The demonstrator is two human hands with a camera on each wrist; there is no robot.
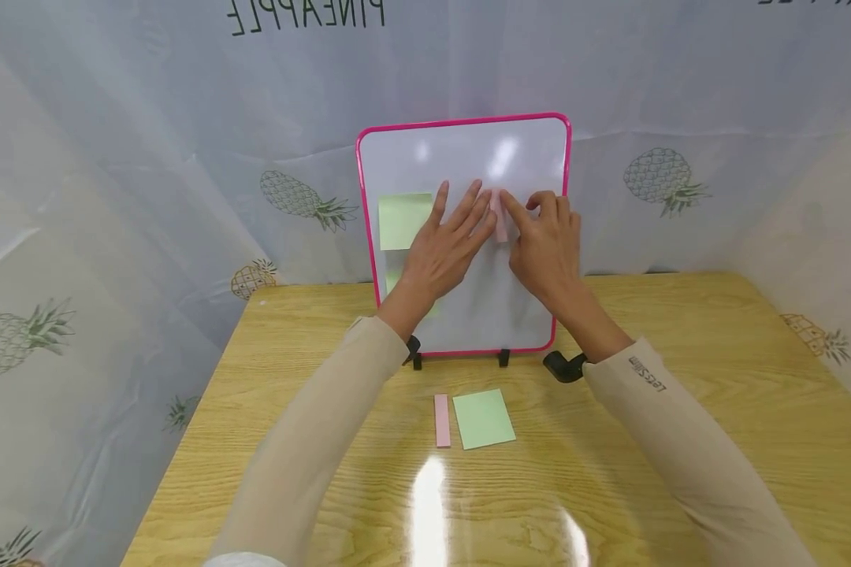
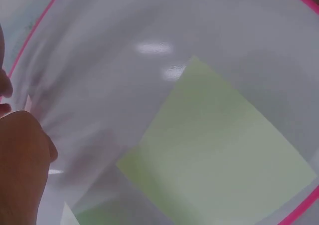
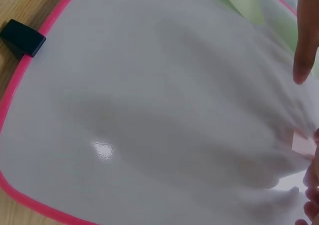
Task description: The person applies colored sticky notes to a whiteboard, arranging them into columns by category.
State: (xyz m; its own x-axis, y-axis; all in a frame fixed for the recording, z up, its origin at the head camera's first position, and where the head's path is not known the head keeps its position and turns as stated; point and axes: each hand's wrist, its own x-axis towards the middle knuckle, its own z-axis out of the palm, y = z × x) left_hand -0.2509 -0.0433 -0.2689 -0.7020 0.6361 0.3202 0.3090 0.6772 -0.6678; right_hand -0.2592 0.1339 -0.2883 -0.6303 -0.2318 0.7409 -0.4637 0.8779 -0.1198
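A pink paper strip stands upright against a pink-framed whiteboard. My left hand lies across the board with fingers spread, its fingertips at the strip's left edge. From the other side my right hand touches the strip's top with its index fingertip, the other fingers bent. In the right wrist view the strip's free end shows beside fingertips. A light green sticky note is on the board left of my left hand. Below it, more green paper is partly hidden by that hand.
On the wooden table, in front of the board, lie a pink strip pad and a green sticky-note pad. Small black feet hold the board's lower edge. A pineapple-print curtain hangs behind.
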